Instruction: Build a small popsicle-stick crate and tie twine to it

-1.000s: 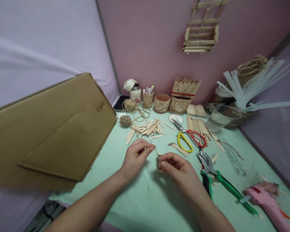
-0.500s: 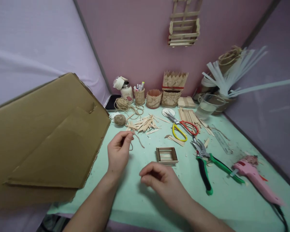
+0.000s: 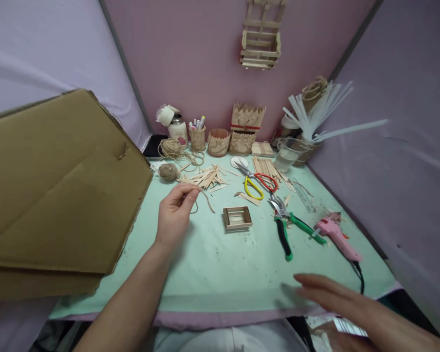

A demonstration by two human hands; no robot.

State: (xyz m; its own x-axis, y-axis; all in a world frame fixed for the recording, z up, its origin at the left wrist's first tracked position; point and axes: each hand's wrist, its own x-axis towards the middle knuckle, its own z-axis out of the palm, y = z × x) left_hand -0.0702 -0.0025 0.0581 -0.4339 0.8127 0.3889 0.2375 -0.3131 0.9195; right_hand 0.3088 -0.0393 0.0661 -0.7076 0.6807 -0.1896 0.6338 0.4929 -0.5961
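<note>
My left hand [image 3: 176,208] pinches a short length of twine [image 3: 207,201] above the table; one end hangs to the right of the fingertips and another curls below them. My right hand [image 3: 333,296] is at the table's front edge, fingers stretched out, with nothing visible in it. A small slatted wooden crate [image 3: 237,218] lies on the table right of my left hand. Behind my left hand are a ball of twine [image 3: 168,171] and a pile of split wooden sticks [image 3: 207,177].
A large cardboard sheet [image 3: 66,181] leans at the left. Scissors [image 3: 254,181], green-handled pruning shears [image 3: 284,225] and a pink glue gun [image 3: 338,237] lie on the right. Along the back stand a marker holder [image 3: 197,139], wooden pots [image 3: 218,143] and a plastic cup [image 3: 289,155].
My right hand has moved right and toward the table's front edge, its fingers straightening. The view has shifted. My left hand still pinches the twine.
</note>
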